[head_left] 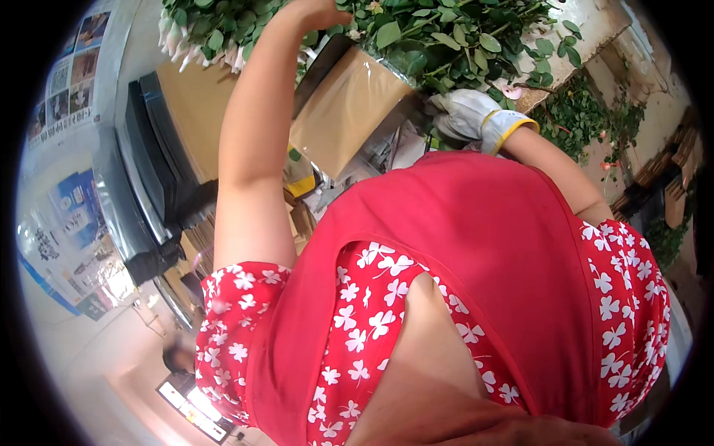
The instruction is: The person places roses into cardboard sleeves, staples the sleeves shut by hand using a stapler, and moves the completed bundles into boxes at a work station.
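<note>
My bare left hand [318, 13] reaches over the leafy rose stems [454, 37] at the top edge, which cuts off part of it. The thumb side stretches out to the right, apart from the rest, and no held thing shows. My right hand [470, 119] wears a grey-white glove with a yellow cuff. It is at the near edge of the leaves, fingers bent together; whatever they close on is hidden. Between the hands lies a clear plastic sleeve [353, 108] over a brown sheet. Pale pink-white rose buds [178, 44] lie left of my left forearm.
A black and silver machine or rack [152, 156] stands at the left beside a brown board [197, 111]. Posters [71, 215] cover the left wall. Fallen leaves [580, 111] and stacked brown pieces [666, 171] lie right of the worktable's corner [595, 37].
</note>
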`<action>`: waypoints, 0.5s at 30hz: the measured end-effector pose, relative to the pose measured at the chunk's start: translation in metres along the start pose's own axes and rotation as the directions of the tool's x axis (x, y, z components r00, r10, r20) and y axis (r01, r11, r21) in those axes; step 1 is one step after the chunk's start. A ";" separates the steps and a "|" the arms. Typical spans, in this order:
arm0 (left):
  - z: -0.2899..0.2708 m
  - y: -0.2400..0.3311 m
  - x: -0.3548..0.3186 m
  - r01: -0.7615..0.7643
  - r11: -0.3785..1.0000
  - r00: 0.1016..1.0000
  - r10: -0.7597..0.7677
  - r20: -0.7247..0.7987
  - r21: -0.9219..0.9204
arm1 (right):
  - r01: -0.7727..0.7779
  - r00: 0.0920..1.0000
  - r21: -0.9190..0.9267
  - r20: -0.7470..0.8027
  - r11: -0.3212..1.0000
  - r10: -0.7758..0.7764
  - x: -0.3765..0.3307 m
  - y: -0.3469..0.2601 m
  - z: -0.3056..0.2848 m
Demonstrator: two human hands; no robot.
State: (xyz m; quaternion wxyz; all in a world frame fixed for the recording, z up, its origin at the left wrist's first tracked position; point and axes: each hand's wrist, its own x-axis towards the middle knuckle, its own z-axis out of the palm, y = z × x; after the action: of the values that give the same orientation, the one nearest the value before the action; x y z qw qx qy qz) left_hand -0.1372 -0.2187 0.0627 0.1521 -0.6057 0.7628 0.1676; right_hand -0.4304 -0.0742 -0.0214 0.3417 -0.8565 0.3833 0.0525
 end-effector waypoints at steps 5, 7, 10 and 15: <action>0.012 0.061 -0.159 -0.318 0.852 0.623 -0.144 -0.769 -0.417 | 0.157 0.987 0.239 -0.063 0.958 -0.146 -0.015 -0.020 -0.032; 0.064 0.078 -0.221 -0.341 0.621 0.643 -0.394 -0.657 -0.706 | 0.224 0.955 0.215 -0.243 0.951 -0.170 0.004 -0.018 -0.027; 0.157 0.117 -0.306 -0.204 0.332 0.745 -0.557 -0.366 -0.921 | 0.300 0.943 -0.093 -0.122 0.950 -0.309 0.020 -0.027 -0.028; 0.253 0.186 -0.355 -0.314 -0.368 0.803 -0.595 -0.038 -0.875 | 0.589 0.700 -0.275 0.643 0.760 -0.310 0.018 -0.084 -0.004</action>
State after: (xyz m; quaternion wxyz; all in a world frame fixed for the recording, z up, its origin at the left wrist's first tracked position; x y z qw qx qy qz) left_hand -0.2332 0.2411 0.0035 -0.6079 -0.5758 0.1911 0.5122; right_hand -0.3603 -0.0483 0.0206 0.2269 -0.9255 0.0126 0.3029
